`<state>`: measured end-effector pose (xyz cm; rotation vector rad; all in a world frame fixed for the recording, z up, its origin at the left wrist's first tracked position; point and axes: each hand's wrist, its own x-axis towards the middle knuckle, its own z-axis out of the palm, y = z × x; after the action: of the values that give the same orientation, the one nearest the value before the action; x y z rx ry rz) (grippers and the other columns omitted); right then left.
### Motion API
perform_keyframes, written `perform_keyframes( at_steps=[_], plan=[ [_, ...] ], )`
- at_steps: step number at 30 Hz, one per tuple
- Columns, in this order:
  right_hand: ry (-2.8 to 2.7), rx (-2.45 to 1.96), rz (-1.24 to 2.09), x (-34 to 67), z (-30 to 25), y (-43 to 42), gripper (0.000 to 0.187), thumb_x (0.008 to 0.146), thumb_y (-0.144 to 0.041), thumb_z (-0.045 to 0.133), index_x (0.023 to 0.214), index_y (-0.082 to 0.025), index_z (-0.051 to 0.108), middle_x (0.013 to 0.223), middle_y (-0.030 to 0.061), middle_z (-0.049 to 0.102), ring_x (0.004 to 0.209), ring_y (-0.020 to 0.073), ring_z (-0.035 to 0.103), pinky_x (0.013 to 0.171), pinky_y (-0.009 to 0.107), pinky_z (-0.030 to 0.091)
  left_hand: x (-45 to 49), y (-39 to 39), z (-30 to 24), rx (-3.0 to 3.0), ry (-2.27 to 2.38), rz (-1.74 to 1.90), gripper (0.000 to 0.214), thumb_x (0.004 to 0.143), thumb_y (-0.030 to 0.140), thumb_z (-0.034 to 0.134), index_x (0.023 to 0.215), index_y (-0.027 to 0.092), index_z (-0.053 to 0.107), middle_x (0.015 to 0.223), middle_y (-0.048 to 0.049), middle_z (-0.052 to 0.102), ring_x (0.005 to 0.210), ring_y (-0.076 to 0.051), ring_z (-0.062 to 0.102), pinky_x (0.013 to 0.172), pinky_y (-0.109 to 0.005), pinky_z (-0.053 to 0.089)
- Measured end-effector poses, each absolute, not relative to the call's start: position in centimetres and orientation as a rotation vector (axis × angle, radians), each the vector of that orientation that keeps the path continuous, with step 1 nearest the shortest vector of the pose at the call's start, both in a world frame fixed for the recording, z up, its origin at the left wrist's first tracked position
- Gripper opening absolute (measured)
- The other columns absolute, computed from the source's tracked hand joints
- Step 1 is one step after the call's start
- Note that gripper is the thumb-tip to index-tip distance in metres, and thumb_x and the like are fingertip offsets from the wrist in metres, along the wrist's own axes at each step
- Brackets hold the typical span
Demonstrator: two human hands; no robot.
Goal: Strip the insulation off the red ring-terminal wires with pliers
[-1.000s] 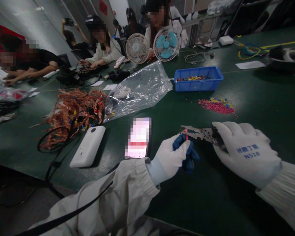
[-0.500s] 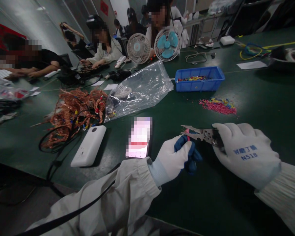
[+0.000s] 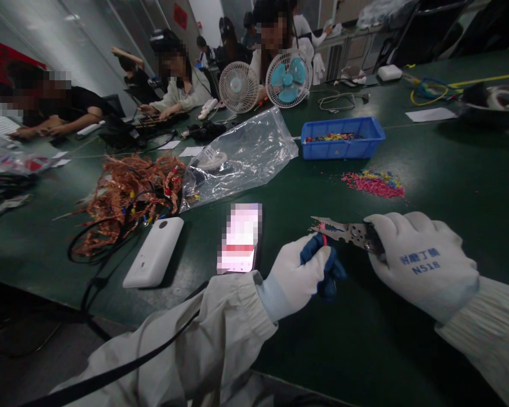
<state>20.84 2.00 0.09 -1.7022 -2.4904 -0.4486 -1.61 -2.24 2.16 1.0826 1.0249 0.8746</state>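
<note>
My left hand (image 3: 302,269), in a white glove with blue fingertips, pinches a short pink wire (image 3: 323,235) and holds its end up into the jaws of a wire stripper (image 3: 343,231). My right hand (image 3: 419,261), in a white glove printed N518, is closed around the stripper's handles. Both hands hover just above the dark green table (image 3: 365,339). The stripper's jaws are closed on the wire.
A phone (image 3: 240,238) and a white power bank (image 3: 153,252) lie left of my hands. Beyond them are a tangle of copper wire (image 3: 129,195), a clear plastic bag (image 3: 241,155), a blue bin (image 3: 341,137), a pile of pink scraps (image 3: 375,183) and two small fans (image 3: 287,78). Other people sit along the far left.
Nothing has visibly moved apart from a slight shift of the camera; both hands hold the same pose on the wire and stripper.
</note>
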Motion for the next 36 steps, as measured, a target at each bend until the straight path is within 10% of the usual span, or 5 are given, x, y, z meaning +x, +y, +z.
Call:
perform_keyframes(
  at_steps=[21,36],
  plan=[
    [-2.57,-1.798,-0.375,20.6,1.2,2.8,0.026,0.089,-0.034,0.045,0.097,-0.02,0.065,0.089,0.0125,0.069,0.08,0.0304,0.061,0.068,0.044,0.042,-1.3,-2.2,2.0,1.106,1.043,0.87,0.043,0.096,0.06,0.066,0.092,0.018,0.059,0.081,-0.0037,0.067,0.06,-0.014,0.061,0.055,-0.028,0.052],
    [-2.388,-1.537,-0.473,21.7,-1.1,1.8,0.051,0.094,-0.037,0.047,0.138,-0.015,0.058,0.122,0.0148,0.072,0.106,0.0346,0.064,0.083,0.051,0.052,-1.3,-2.0,1.6,0.994,0.972,0.901,0.048,0.091,0.063,0.072,0.095,0.017,0.059,0.081,-0.0031,0.069,0.058,-0.012,0.061,0.052,-0.025,0.053]
  ],
)
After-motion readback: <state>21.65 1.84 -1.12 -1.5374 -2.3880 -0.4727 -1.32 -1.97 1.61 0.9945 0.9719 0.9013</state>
